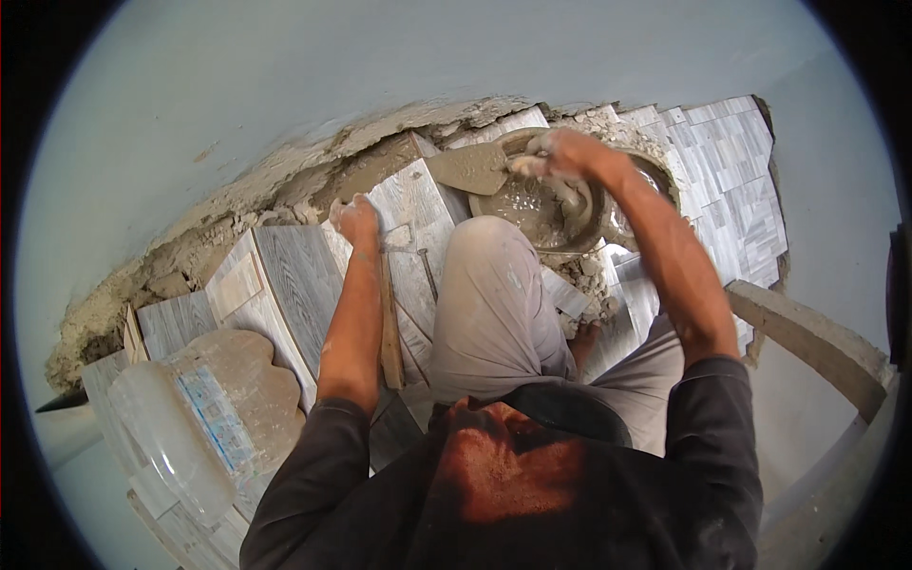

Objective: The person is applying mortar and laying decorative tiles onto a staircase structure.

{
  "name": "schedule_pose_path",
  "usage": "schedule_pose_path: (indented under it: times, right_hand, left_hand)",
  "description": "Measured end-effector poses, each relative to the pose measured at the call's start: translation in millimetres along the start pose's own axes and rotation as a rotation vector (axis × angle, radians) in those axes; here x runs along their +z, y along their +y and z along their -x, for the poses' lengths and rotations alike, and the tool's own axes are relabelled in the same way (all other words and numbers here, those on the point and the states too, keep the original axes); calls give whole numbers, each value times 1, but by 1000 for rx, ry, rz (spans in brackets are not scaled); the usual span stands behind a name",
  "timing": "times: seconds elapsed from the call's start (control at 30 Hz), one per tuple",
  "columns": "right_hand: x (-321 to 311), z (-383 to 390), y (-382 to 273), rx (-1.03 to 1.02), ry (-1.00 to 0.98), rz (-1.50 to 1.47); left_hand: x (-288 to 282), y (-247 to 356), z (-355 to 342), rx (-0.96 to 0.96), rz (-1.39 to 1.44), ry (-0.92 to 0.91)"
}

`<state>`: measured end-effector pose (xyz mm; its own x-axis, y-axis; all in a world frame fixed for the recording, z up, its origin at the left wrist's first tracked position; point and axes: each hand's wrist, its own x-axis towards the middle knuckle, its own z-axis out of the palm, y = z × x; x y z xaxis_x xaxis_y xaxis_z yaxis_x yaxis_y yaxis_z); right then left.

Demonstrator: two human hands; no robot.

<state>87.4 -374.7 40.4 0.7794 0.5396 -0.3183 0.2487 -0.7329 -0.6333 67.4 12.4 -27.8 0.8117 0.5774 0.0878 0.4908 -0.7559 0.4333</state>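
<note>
My right hand (559, 157) is closed round the handle end of a trowel (470, 168). Grey mortar coats its blade, which points left beyond the rim of a round tub (597, 226) of wet mortar. My left hand (355, 218) is closed at the wall-side edge of a grey wood-pattern tile (415, 201); what its fingers hold, if anything, is hidden. Beside my left forearm lies a wooden bar (390, 332), partly covered by the arm. A thin metal rod (427, 274) rests on the tiled step near my knee.
A large clear plastic jug (214, 404) with a blue label lies on the steps at left. Broken mortar (285, 195) lines the wall's base. A second round container (655, 180) stands right of the tub. Loose rubble (591, 275) lies below it. A concrete beam (807, 337) juts at right.
</note>
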Motion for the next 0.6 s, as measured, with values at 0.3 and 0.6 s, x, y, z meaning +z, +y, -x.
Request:
schedule_pose_path:
  times: [0.3, 0.6]
  right_hand:
    - [-23, 63, 26, 254, 70, 25]
    - [32, 14, -18, 30, 222, 14]
  left_hand:
    - [16, 4, -23, -397, -87, -129]
    - [-36, -48, -13, -101, -104, -412]
